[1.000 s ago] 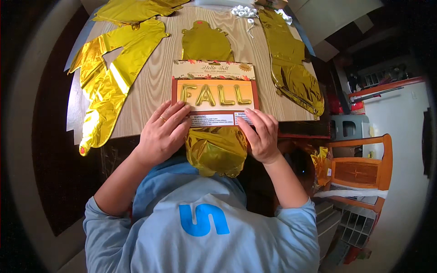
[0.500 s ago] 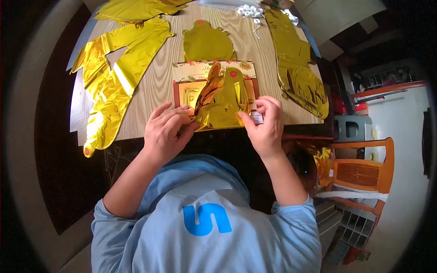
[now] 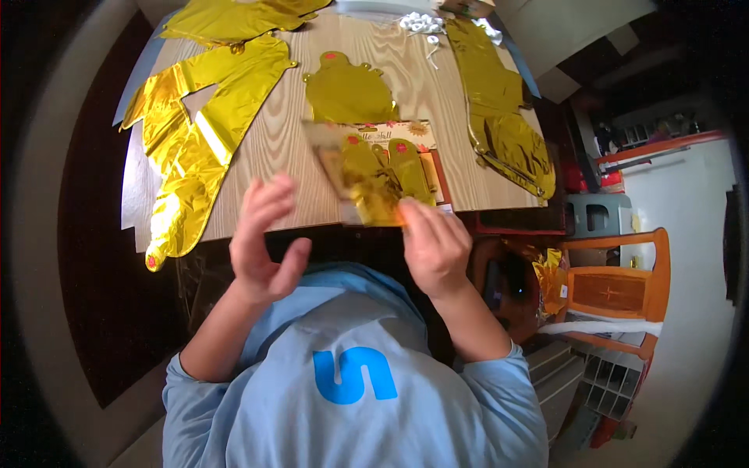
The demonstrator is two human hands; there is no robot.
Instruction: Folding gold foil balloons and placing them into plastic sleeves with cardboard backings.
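Observation:
At the table's near edge, my right hand [image 3: 438, 243] pinches the lower edge of a folded gold foil balloon [image 3: 409, 173]. The balloon lies over a printed cardboard package [image 3: 417, 131] with a cream top and a red-brown border. Blurred by motion, the package's left side looks tilted. My left hand [image 3: 267, 242] hangs free to the left of it, fingers and thumb apart, touching nothing. Just beyond the package, a flat gold foil balloon [image 3: 349, 90] with small tabs rests on the wood, its near end close to the card.
A large flat gold balloon [image 3: 211, 132] stretches down the table's [image 3: 269, 175] left side, with more gold foil [image 3: 234, 17] behind it. Another gold balloon [image 3: 503, 109] lies on the right. White ribbon rolls [image 3: 421, 23] sit at the back. A wooden chair [image 3: 612, 288] stands at right.
My left hand has let go of the foil and drawn away to the left, opening. The package and balloon have shifted and tilted, while my right hand keeps its pinch and has moved slightly left.

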